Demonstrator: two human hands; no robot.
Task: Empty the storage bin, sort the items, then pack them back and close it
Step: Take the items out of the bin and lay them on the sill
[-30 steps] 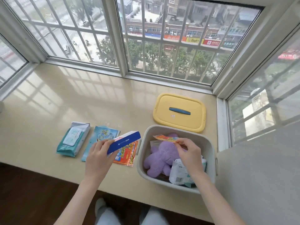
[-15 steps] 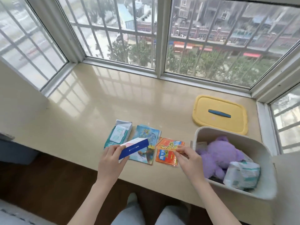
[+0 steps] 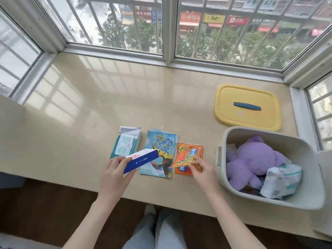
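Note:
The grey storage bin point(image 3: 222, 162) stands open at the right of the sill, holding a purple plush toy point(image 3: 251, 159) and a white-green soft pack point(image 3: 280, 180). Its yellow lid point(image 3: 248, 94) lies behind it. My left hand point(image 3: 113, 175) grips a blue-and-white box point(image 3: 142, 159) above the sill. My right hand point(image 3: 201, 169) pinches an orange sachet point(image 3: 185, 157) just over a red-orange packet point(image 3: 181, 170) lying on the sill. A blue picture packet point(image 3: 159, 146) and a teal wipes pack point(image 3: 125, 141) lie to the left of it.
The beige window sill point(image 3: 107, 97) runs wide to the left and back, bounded by barred windows point(image 3: 168, 29) on three sides. Its front edge drops to a dark wood floor point(image 3: 36, 209), where my legs point(image 3: 154, 230) show.
My right hand has carried the orange sachet out of the bin and leftward over the red-orange packet. My left hand keeps the blue box. The view has shifted left.

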